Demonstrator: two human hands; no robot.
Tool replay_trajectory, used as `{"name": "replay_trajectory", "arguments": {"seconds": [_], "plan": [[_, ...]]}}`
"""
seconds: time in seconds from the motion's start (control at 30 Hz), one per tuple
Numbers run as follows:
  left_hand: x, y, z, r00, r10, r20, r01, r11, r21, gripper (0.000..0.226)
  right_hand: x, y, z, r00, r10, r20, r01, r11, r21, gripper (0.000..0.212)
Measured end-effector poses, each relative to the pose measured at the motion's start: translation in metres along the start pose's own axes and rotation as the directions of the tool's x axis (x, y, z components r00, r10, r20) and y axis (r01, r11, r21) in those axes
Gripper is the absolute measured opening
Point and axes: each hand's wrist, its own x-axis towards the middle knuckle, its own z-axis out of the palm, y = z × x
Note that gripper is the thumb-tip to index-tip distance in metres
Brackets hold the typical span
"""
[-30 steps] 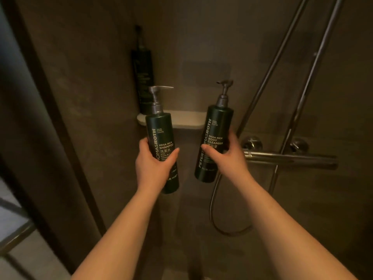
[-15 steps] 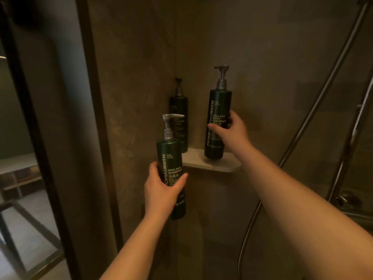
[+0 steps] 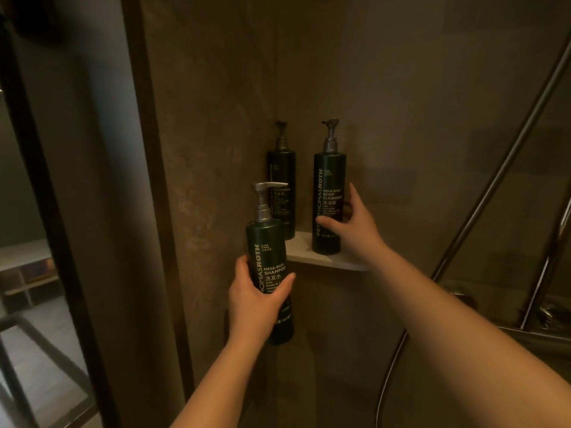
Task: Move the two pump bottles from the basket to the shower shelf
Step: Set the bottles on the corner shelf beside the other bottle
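Note:
My left hand (image 3: 253, 301) grips a dark green shampoo pump bottle (image 3: 265, 251) upright in the air, just left of and below the pale corner shower shelf (image 3: 309, 257). A matching body cleanser pump bottle (image 3: 329, 180) stands upright on the shelf. My right hand (image 3: 355, 230) is still around its lower half, thumb across the front and fingers up its right side. The basket is out of view.
A third dark pump bottle (image 3: 281, 171) stands at the back of the shelf, in the corner. To the right are slanted shower rails (image 3: 494, 180), a hose (image 3: 386, 381) and a mixer bar (image 3: 540, 335). A dark door frame (image 3: 61, 242) is on the left.
My right hand has set the body cleanser bottle down on the shelf and its grip looks looser. My left hand has raised the shampoo bottle slightly toward the shelf.

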Motion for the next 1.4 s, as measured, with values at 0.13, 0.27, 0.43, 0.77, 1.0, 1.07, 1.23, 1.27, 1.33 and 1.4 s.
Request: {"name": "replay_trajectory", "arguments": {"seconds": [0.13,0.27,0.43,0.77,1.0,1.07,1.23,1.27,1.33,1.4], "plan": [[0.004,-0.007,-0.002,1.0,-0.012,0.013,0.012,1.0,-0.005,0.069,-0.007,0.02,-0.006,0.997,0.06,0.042,-0.049,0.974,-0.223,0.113],[0.005,-0.011,-0.006,1.0,0.0,0.024,0.0,1.0,0.009,0.07,0.001,0.021,0.003,0.995,0.082,0.056,-0.063,0.954,-0.293,0.073],[0.008,-0.012,-0.011,1.0,-0.002,0.029,0.002,1.0,0.005,0.067,0.018,0.02,0.025,0.995,0.094,0.025,-0.081,0.943,-0.322,0.057],[0.01,-0.01,-0.008,0.998,0.013,0.063,-0.011,0.999,-0.035,0.058,0.04,0.027,0.048,0.993,0.119,-0.014,-0.117,0.942,-0.315,0.056],[0.022,0.009,-0.007,0.986,0.041,0.161,-0.024,0.994,-0.108,0.057,-0.007,0.006,0.018,0.998,-0.029,-0.051,0.01,0.937,-0.349,0.069],[0.032,0.022,-0.003,0.977,0.057,0.206,-0.031,0.991,-0.127,0.059,-0.045,0.004,0.002,0.992,-0.009,0.127,0.039,0.971,-0.235,0.072],[0.06,0.055,0.026,0.943,0.156,0.294,-0.105,0.978,-0.183,0.056,-0.092,0.004,0.0,0.935,0.039,0.353,-0.026,0.999,-0.043,0.07],[0.064,0.06,0.033,0.937,0.178,0.302,-0.121,0.973,-0.196,0.055,-0.092,0.002,0.001,0.948,0.027,0.318,-0.022,1.0,-0.021,0.063],[0.072,0.067,0.048,0.927,0.204,0.316,-0.134,0.964,-0.229,0.057,-0.089,-0.004,-0.001,0.969,0.011,0.248,-0.012,1.0,0.004,0.054],[0.079,0.073,0.058,0.913,0.202,0.354,-0.12,0.963,-0.24,0.066,-0.083,-0.007,-0.008,0.98,0.006,0.199,-0.013,0.999,0.034,0.05]]}}
